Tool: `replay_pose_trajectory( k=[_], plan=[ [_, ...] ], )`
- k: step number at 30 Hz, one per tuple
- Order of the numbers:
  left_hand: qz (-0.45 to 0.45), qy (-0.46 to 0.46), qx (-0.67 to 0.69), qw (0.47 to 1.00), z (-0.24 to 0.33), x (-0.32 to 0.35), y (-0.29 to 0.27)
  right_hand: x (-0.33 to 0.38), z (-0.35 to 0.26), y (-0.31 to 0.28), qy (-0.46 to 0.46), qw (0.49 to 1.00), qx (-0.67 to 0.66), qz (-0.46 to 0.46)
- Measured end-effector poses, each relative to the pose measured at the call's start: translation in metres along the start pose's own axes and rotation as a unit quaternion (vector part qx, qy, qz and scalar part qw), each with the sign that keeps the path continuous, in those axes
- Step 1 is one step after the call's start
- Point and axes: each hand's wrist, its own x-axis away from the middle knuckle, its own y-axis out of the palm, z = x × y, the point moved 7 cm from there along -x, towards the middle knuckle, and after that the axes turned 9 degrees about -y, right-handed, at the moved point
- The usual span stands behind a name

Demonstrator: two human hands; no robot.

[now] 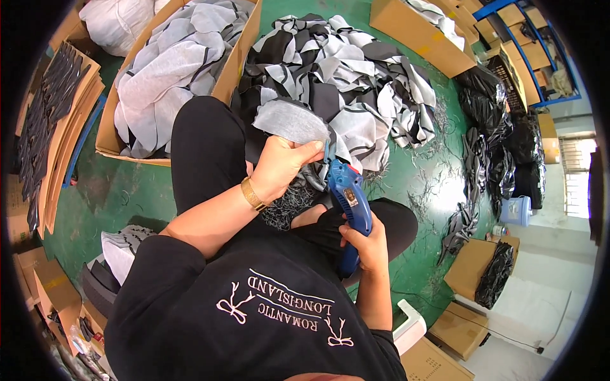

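My left hand [284, 164], with a gold watch on its wrist, pinches the edge of a light grey fabric piece [291, 122]. My right hand [368, 244] is wrapped around the handle of blue electric scissors [351, 200]. The head of the scissors meets the right edge of the fabric piece, just beyond my left fingertips. Past my hands, a heap of cut fabric pieces [343, 70], grey on one face and black on the other, covers the floor. Thin dark trimmings [284, 208] lie in a tangle between my legs.
At the left, an open cardboard box [236, 66] is full of grey fabric pieces. Another carton [413, 38] stands far right. Black plastic bags [486, 105] and a pale blue bucket [516, 211] line the right side. Scraps litter the green floor [406, 190]. A white stool [410, 327] stands near my right elbow.
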Motion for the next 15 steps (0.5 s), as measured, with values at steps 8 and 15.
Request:
replay_pose_trajectory(
  k=[8, 15],
  plan=[
    [-0.030, 0.052, -0.036, 0.998, 0.018, 0.003, 0.003, -0.005, -0.007, 0.000, -0.005, 1.000, -0.004, -0.008],
    [-0.077, 0.054, -0.125, 0.988, 0.031, 0.008, 0.009, -0.008, -0.016, 0.000, -0.011, 1.000, -0.001, -0.020]
  ],
)
